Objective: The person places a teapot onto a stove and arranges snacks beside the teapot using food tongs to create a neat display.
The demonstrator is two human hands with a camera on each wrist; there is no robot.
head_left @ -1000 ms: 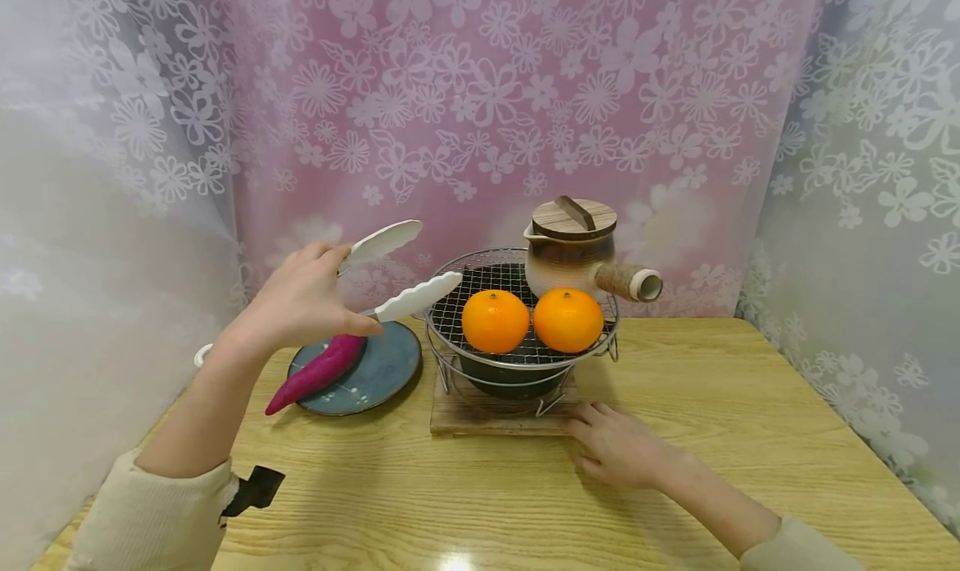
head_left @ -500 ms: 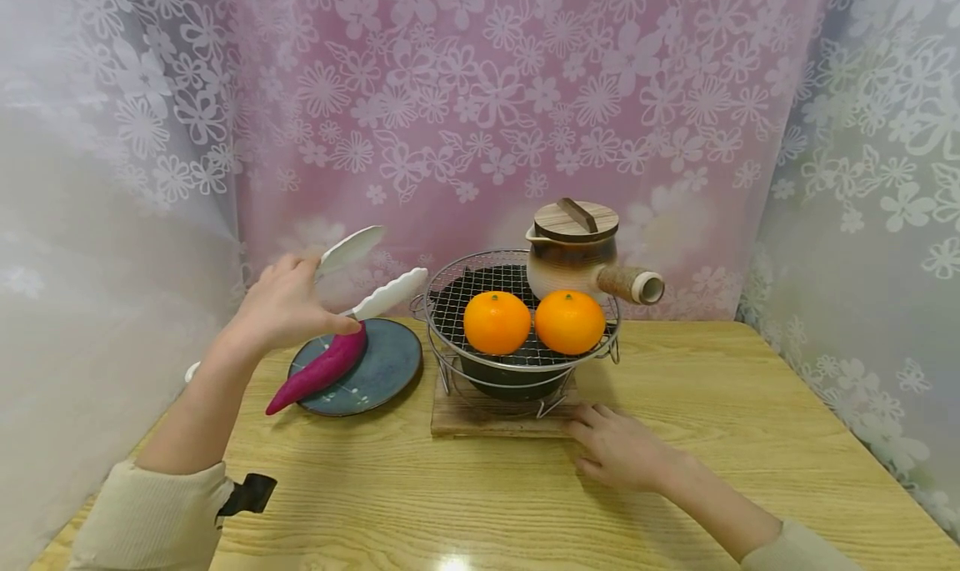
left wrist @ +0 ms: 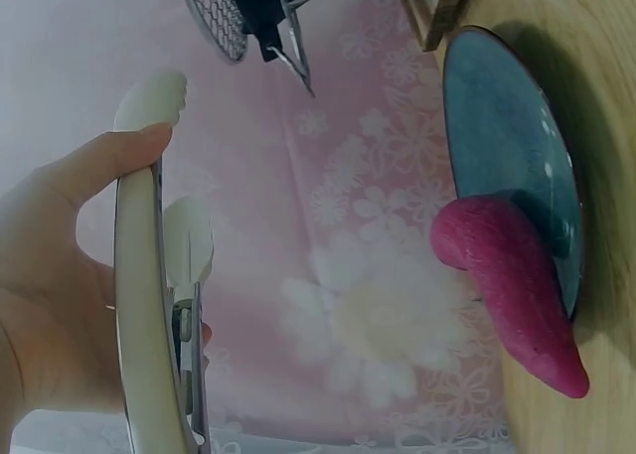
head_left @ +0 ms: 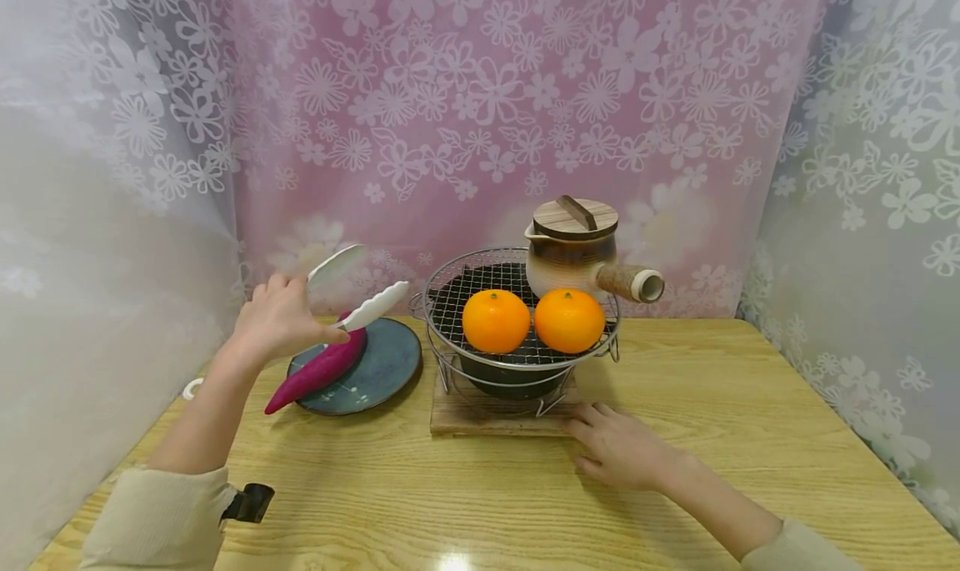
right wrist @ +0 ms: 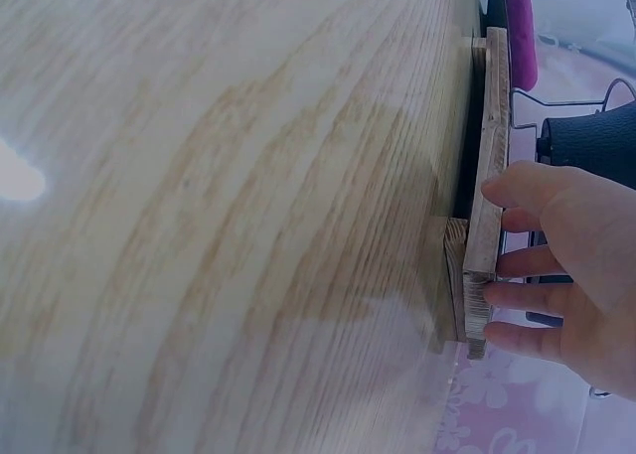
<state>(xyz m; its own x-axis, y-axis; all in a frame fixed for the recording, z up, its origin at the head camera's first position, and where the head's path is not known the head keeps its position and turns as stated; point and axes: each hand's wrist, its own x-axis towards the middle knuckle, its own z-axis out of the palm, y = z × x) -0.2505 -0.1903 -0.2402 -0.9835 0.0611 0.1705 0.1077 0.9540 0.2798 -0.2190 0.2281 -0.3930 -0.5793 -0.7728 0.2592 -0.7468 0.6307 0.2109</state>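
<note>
A person's left hand [head_left: 277,321] holds white-tipped tongs [head_left: 378,306], their two arms spread wide, above the far left of a wooden bench [head_left: 375,488]. Below the tongs and apart from them, a magenta sweet potato [head_left: 322,373] lies across the left side of a blue-grey plate [head_left: 393,354], its pointed near end jutting past the rim. To the right of the plate, a round wire rack [head_left: 525,365] stands over a black bowl [head_left: 517,390] on a low wooden board [head_left: 487,425]. Two oranges [head_left: 496,321] sit side by side on the rack's near half; behind the right one stands an upright brown-and-cream teapot [head_left: 558,267] with a wooden lid [head_left: 575,219], its wrapped handle pointing right. The right hand [head_left: 618,448], fingers extended, touches the board's near right corner. Pink cloth [head_left: 487,71] with white flowers hangs along the far side.
</note>
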